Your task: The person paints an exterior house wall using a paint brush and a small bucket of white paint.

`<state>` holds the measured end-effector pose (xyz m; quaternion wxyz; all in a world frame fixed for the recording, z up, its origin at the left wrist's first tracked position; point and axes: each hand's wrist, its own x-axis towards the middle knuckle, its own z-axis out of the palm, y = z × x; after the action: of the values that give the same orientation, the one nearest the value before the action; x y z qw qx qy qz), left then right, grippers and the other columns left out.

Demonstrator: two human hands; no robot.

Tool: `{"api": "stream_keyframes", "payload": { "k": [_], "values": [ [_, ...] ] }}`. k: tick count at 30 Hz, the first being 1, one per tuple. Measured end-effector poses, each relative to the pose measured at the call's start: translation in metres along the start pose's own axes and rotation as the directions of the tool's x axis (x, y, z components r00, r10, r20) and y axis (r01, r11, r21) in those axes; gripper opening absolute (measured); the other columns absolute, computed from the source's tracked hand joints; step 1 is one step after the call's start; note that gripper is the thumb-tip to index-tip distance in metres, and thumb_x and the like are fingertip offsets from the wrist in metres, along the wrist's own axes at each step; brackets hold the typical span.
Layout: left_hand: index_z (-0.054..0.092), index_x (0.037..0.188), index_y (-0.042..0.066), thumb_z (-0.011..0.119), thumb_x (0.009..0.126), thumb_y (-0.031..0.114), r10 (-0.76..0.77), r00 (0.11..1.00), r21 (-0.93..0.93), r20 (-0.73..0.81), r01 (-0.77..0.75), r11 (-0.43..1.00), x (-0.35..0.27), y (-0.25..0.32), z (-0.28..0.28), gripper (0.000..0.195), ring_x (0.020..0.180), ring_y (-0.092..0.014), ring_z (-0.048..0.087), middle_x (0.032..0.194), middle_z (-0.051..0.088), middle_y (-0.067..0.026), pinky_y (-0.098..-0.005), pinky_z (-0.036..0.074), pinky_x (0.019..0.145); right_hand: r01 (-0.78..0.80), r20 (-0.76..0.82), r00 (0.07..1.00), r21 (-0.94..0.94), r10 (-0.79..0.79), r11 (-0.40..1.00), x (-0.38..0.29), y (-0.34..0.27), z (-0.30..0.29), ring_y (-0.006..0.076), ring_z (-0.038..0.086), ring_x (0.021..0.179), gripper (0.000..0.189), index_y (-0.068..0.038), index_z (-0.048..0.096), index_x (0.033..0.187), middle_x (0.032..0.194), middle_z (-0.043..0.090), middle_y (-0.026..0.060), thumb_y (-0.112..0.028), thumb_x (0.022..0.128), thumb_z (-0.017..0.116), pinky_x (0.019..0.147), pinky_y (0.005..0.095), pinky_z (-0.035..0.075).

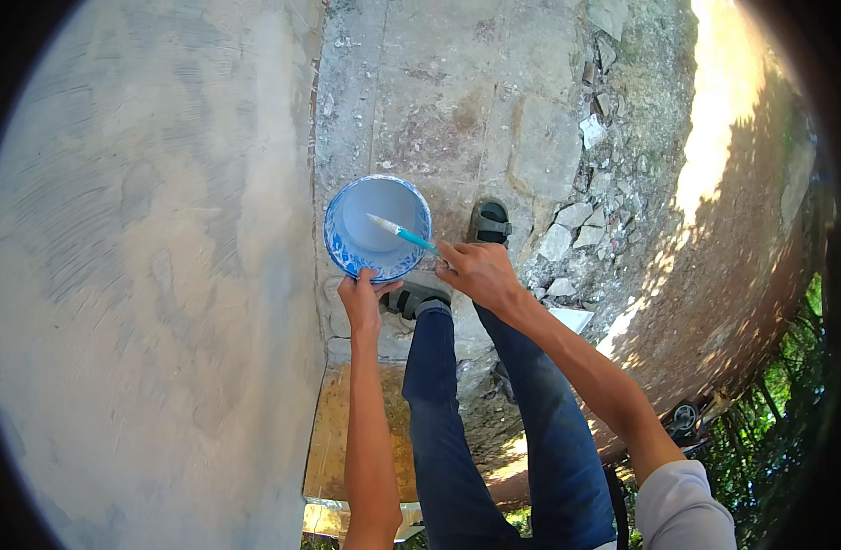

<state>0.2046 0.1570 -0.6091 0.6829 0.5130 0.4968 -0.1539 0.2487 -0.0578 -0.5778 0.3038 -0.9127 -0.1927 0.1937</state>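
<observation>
My left hand (365, 300) grips the near rim of a round basin (338, 242) with a blue-and-white pattern. Pale, whitish paint (373, 234) lies in the bottom of the basin. In my right hand (481, 271) is the turquoise handle of a paintbrush (413, 238). Its whitish bristles point up and to the left, above the inside of the basin; whether they touch the paint I cannot tell. The basin is close to a large wall (152, 275) on the left, which has pale, streaky patches over grey.
Below are my sandalled feet on a worn concrete floor (434, 103). Broken slabs and rubble (592, 223) lie along its right edge, with bare soil (729, 275) beyond. Part of a wheeled vehicle (685, 416) and green foliage (757, 440) show at the lower right.
</observation>
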Motion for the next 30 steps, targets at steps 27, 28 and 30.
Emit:
{"api": "stream_keyframes", "payload": {
  "k": [27, 28, 30],
  "values": [
    [0.051, 0.106, -0.012, 0.049, 0.084, 0.002, -0.11, 0.986, 0.076, 0.123, 0.101, 0.992, 0.056, 0.062, 0.024, 0.026, 0.076, -0.036, 0.068, 0.096, 0.063, -0.0221, -0.0416, 0.062, 0.065, -0.496, 0.322, 0.812, 0.821, 0.487, 0.284, 0.112, 0.03, -0.059, 0.0043, 0.043, 0.06, 0.025, -0.002, 0.075, 0.094, 0.064, 0.055, -0.0029, -0.023, 0.083, 0.065, 0.053, 0.0235, 0.034],
    [0.051, 0.106, -0.012, 0.049, 0.084, 0.002, -0.122, 0.984, 0.08, 0.131, 0.112, 0.99, 0.061, 0.06, 0.023, 0.026, 0.076, -0.036, 0.068, 0.096, 0.063, -0.0221, -0.0416, 0.062, 0.065, -0.503, 0.323, 0.804, 0.818, 0.499, 0.28, 0.121, 0.03, -0.059, 0.0043, 0.043, 0.06, 0.025, -0.002, 0.075, 0.094, 0.064, 0.055, -0.0029, -0.023, 0.083, 0.065, 0.053, 0.0235, 0.034],
    [0.05, 0.104, -0.013, 0.049, 0.084, 0.002, -0.115, 0.985, 0.004, 0.125, 0.116, 0.993, 0.073, 0.059, 0.018, 0.025, 0.07, -0.035, 0.068, 0.092, 0.063, -0.0207, -0.0407, 0.062, 0.064, -0.443, 0.26, 0.847, 0.826, 0.464, 0.347, 0.144, 0.031, -0.053, 0.004, 0.038, 0.055, 0.025, -0.003, 0.075, 0.092, 0.06, 0.048, -0.0051, -0.025, 0.083, 0.067, 0.05, 0.0231, 0.029]
  ]
}}
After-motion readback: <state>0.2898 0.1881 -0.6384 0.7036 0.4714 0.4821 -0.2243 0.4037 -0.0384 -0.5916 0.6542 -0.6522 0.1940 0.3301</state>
